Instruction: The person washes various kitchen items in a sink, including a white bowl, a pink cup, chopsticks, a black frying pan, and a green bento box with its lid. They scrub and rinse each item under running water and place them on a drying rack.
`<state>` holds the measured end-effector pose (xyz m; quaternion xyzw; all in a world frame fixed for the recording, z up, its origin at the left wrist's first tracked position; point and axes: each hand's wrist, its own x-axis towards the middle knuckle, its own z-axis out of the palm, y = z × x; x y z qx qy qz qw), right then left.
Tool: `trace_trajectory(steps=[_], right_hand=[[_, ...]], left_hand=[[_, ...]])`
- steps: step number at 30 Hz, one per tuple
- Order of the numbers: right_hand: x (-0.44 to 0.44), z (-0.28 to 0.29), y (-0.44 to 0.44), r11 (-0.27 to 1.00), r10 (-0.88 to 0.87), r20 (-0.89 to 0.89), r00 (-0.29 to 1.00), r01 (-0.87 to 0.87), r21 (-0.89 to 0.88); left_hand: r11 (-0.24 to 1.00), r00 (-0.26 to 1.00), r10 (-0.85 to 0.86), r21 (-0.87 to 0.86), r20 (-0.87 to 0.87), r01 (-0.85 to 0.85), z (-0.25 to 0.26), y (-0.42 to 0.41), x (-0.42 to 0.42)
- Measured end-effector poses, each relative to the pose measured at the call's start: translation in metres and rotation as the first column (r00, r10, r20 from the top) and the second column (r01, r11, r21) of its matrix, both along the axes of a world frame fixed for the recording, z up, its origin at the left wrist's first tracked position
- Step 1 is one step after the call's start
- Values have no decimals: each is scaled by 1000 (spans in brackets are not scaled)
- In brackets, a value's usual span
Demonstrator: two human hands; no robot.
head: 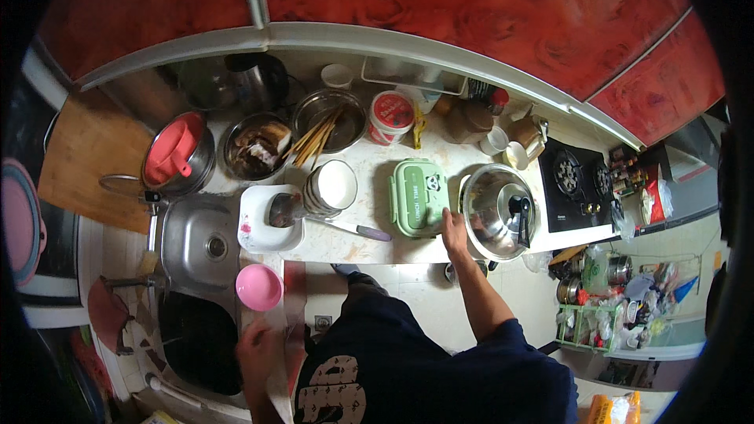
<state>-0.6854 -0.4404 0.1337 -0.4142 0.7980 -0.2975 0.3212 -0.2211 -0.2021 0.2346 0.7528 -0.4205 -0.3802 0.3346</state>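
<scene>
A green lunch box (417, 197) with a panda picture and writing on its lid lies closed on the counter. My right hand (453, 232) is at its front right corner, and the fingertips seem to touch the edge; a firm grip cannot be made out. Just right of that hand stands a metal pot with a glass lid (486, 197) and a black knob. My left hand (257, 341) is blurred beside the sink, nearest to a pink bowl (259, 287). Its fingers look curled, and whether they hold anything is unclear.
A knife (359, 229) lies before stacked bowls (333, 185) and a white dish (259, 218). Chopsticks (318, 138) rest across a steel basin. The double sink (194, 241) is at left, the gas stove (571, 182) at right. Red cabinets (442, 17) overhang the counter.
</scene>
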Motion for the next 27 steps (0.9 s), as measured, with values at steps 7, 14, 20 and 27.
trace_trajectory(steps=[7,14,20,27], right_hand=[[-14,-31,-57,988,-2,-380,925,-56,-141],[-20,11,-98,841,467,-116,876,-401,363],[-31,-57,-117,966,254,-63,965,-249,71],[-3,-9,-117,993,85,-218,972,-64,101]], left_hand=[[807,695,-576,-163,-431,568,-16,-194,-182],[979,872,150,196,-467,-63,-154,-321,-271],[896,955,-209,350,-213,274,-133,-352,-271],[967,987,-135,204,-86,150,-93,-334,-266]])
